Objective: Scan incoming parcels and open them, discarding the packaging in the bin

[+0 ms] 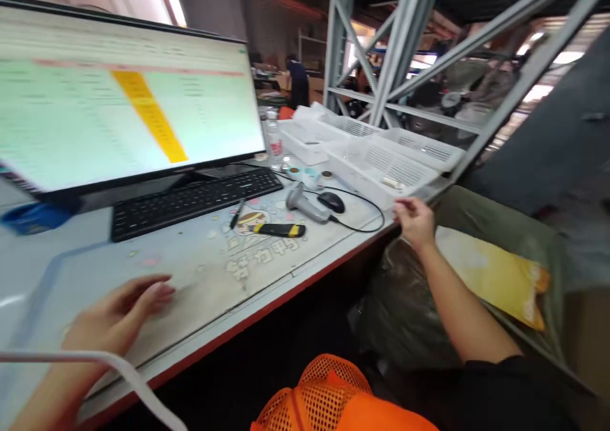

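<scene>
My left hand [112, 316] rests over the front left of the desk mat [204, 272]. Its fingers are loosely bent, thumb apart from them, and nothing shows in the grasp. At the desk's right edge, my right hand [417, 224] has thumb and fingertips pinched together beside a white plastic basket [366, 180]. Whatever the pinch holds, if anything, is too small to make out. Between the hands lie a black and yellow utility knife [279, 229], a grey barcode scanner [307, 205], a black mouse [331, 201] and a black pen [237, 215].
A monitor [128, 94] and keyboard [200, 201] occupy the left and back. Beyond the scanner are a bottle [274, 142] and tape rolls [309, 178]. Below my right arm, a yellow package [490, 275] lies on a green sack [457, 208]. A white cord [119, 364] crosses my left forearm.
</scene>
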Available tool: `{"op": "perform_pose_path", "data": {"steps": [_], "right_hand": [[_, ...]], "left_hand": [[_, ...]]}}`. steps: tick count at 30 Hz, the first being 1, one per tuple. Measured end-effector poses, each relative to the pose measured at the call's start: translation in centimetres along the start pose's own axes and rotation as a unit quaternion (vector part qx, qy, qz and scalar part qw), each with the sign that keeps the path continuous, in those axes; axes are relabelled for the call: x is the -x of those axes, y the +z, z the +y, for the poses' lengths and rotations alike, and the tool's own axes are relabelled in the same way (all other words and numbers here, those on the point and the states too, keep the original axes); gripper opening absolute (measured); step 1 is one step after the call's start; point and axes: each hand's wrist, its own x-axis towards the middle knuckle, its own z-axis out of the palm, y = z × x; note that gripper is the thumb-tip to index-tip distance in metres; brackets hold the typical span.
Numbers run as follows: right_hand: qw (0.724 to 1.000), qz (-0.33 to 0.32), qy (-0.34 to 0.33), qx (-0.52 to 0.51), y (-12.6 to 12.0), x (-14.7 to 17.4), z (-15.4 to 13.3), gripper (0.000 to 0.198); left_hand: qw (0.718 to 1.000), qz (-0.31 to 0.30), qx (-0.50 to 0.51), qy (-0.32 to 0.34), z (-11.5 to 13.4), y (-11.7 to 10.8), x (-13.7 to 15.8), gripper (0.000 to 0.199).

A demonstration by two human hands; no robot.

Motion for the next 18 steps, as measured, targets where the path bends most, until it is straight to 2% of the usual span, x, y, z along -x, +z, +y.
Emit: {"op": "perform_pose_path", "data": {"steps": [2, 3, 5, 7, 9, 12, 15, 18], "right_hand": [[0.984, -0.142, -0.091, 0.056, 7.2, -1.8, -0.1, 0.027], [0.969, -0.191, -0.132, 0.08, 10.2, -2.5, 0.1, 0.027], [0.947, -0.243, -0.175, 0.115, 14.7, -3.7, 1.3, 0.031], [0.942, -0.266, -0.152, 0.139, 17.7, -4.7, 3.6, 0.039], [0.942, -0.283, -0.119, 0.137, 19.3, -5.6, 6.4, 0.051], [0.947, -0.276, -0.114, 0.121, 19.8, -6.2, 9.9, 0.061], [0.943, -0.284, -0.126, 0.119, 19.2, -6.1, 11.1, 0.064], [0.937, -0.291, -0.148, 0.122, 18.7, -5.7, 10.8, 0.064]], "left_hand": [[0.998, 0.047, 0.038, -0.018, 0.2, -0.1, -0.7, 0.065], [0.997, 0.055, 0.061, -0.011, 0.4, -0.1, -1.1, 0.067], [0.994, 0.059, 0.091, 0.011, 0.6, -0.1, -2.2, 0.067], [0.993, 0.086, 0.074, 0.036, 0.2, -0.5, -3.7, 0.057], [0.99, 0.13, 0.039, 0.029, -0.8, -1.2, -5.5, 0.045], [0.981, 0.195, 0.003, -0.012, -2.3, -2.1, -8.4, 0.035], [0.97, 0.236, -0.038, -0.045, -2.8, -1.9, -11.8, 0.035], [0.959, 0.262, -0.083, -0.067, -2.7, -0.7, -15.0, 0.046]]}}
